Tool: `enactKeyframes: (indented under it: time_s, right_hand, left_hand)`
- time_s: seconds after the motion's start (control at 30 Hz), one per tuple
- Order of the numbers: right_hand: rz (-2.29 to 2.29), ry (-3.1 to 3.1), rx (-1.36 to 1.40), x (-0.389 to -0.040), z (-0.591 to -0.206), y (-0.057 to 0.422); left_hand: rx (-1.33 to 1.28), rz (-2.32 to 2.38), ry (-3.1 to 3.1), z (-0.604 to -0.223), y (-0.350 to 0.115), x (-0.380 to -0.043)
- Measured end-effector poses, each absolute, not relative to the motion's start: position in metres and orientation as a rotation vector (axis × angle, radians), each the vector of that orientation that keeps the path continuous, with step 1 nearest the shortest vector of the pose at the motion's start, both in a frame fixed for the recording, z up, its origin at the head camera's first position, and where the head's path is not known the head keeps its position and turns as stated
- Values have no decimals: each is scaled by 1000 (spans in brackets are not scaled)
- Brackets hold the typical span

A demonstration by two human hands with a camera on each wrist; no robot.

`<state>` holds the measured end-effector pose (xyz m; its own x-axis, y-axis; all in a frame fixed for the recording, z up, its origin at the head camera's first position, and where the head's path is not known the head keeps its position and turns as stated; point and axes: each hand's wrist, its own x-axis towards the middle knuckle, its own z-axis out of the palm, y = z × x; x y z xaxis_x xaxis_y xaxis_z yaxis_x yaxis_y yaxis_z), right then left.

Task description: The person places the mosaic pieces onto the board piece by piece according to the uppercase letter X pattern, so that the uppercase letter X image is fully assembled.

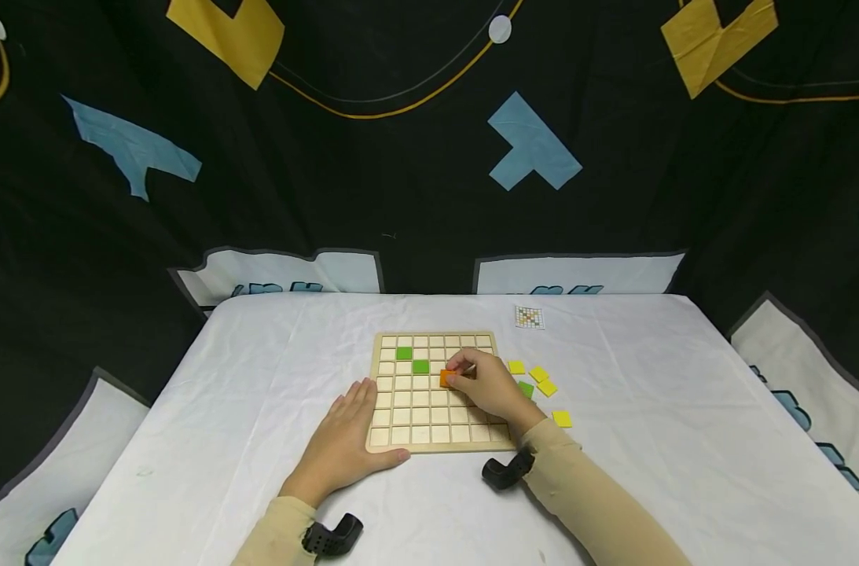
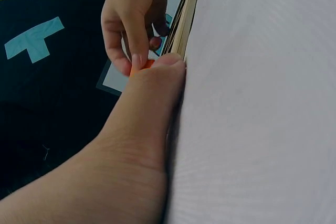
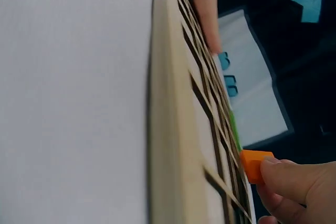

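A wooden grid board (image 1: 401, 417) lies on the white table, with a green tile (image 1: 404, 354) and another green tile (image 1: 420, 367) in its upper cells. My right hand (image 1: 489, 385) pinches an orange tile (image 1: 446, 379) between thumb and fingertips, at a cell near the middle of the board. In the right wrist view the orange tile (image 3: 254, 165) stands tilted at the grid surface. My left hand (image 1: 347, 436) lies with straight fingers along the board's left edge, its thumb at the front left corner.
Right of the board lie several yellow tiles (image 1: 561, 418) and a green tile (image 1: 526, 390), partly behind my right hand. A small card with a coloured grid pattern (image 1: 530, 317) rests beyond the board's far right corner. A black curtain (image 1: 429, 196) hangs behind the table.
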<state>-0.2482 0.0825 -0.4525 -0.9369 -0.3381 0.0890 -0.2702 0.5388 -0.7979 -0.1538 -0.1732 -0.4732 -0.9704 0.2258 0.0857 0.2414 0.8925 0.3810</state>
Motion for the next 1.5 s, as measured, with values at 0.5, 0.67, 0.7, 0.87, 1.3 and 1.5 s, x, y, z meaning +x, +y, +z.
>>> enactKeyframes:
  time_s: [0.5, 0.67, 0.7, 0.87, 1.3, 1.5]
  right_hand:
    - [-1186, 2833, -577, -247, -457, 69]
    - [-1109, 2838, -633, -243, -454, 72]
    - [-1094, 2838, -644, -242, -454, 74]
    - [-1107, 2827, -686, -239, -450, 83]
    - [-956, 2964, -554, -237, -439, 151]
    - [-752, 3022, -433, -231, -440, 180]
  left_hand:
    - [-383, -613, -3012, -473, -172, -154]
    - [-382, -608, -3020, -474, -172, -153]
    - [-382, -608, -3020, -474, -171, -153]
    - [-378, -611, -3014, -474, -171, -153]
    - [-369, -623, -3009, -474, -172, -154]
    - [-372, -615, -3012, -473, -172, -154]
